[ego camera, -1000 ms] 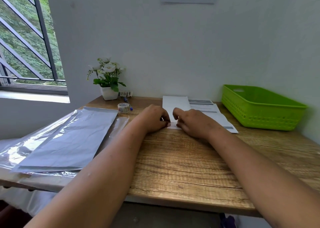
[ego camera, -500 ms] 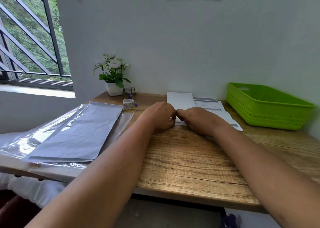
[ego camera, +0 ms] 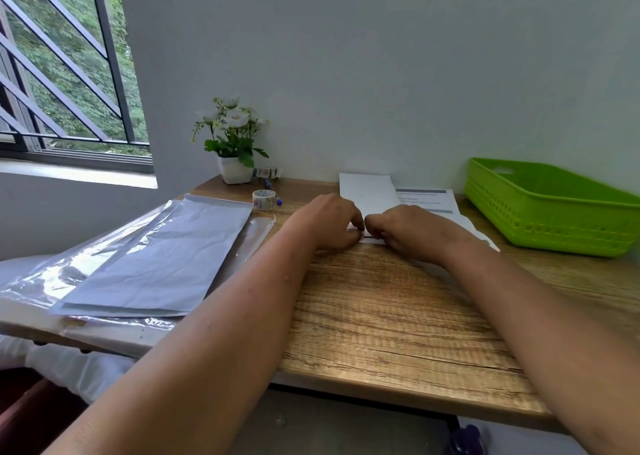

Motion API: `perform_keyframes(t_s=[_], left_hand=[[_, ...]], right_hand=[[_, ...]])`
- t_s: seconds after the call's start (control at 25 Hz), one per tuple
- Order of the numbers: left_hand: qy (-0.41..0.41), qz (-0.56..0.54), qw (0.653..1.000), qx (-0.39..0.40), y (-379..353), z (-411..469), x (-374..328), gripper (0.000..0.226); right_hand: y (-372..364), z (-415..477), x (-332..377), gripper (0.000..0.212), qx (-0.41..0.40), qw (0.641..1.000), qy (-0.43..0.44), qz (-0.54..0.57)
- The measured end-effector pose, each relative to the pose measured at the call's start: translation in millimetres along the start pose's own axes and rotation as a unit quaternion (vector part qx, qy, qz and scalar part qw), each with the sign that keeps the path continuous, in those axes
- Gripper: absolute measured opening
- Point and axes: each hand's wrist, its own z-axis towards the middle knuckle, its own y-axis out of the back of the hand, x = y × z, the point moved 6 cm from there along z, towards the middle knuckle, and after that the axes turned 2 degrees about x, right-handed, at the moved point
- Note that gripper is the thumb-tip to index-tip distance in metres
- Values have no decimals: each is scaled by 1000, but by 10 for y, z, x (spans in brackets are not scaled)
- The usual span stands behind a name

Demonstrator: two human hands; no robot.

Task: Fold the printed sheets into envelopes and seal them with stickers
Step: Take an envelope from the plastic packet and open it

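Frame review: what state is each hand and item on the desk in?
Left hand: fingers curled, pinching the folded white paper sheet.
Right hand: pinching the same sheet's near edge.
Printed paper sheets: flat, unfolded.
Green plastic basket: upright, nothing seen inside.
Patterned tape roll: untouched.

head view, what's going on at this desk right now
A person is working on a folded white sheet on the wooden desk. The left hand and right hand meet at its near edge, curled and apparently pinching it; finer detail is too small to tell. A printed sheet lies just right of it, with a green basket farther right.
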Motion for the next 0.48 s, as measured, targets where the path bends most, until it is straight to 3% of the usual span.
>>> perform_keyframes(t_s=[0.16,0.32,0.48], left_hand=[[4,1,1000,-18,-2,16,15,30],[17,20,996,-87,38,48,13,27],[30,-56,988,-143,149,81,119,22]], right_hand=[[1,17,-44,17,-31,999,-8,22],[76,-2,-147,11,-93,990,-41,95],[173,2,-180,19,-151,975,-65,152]])
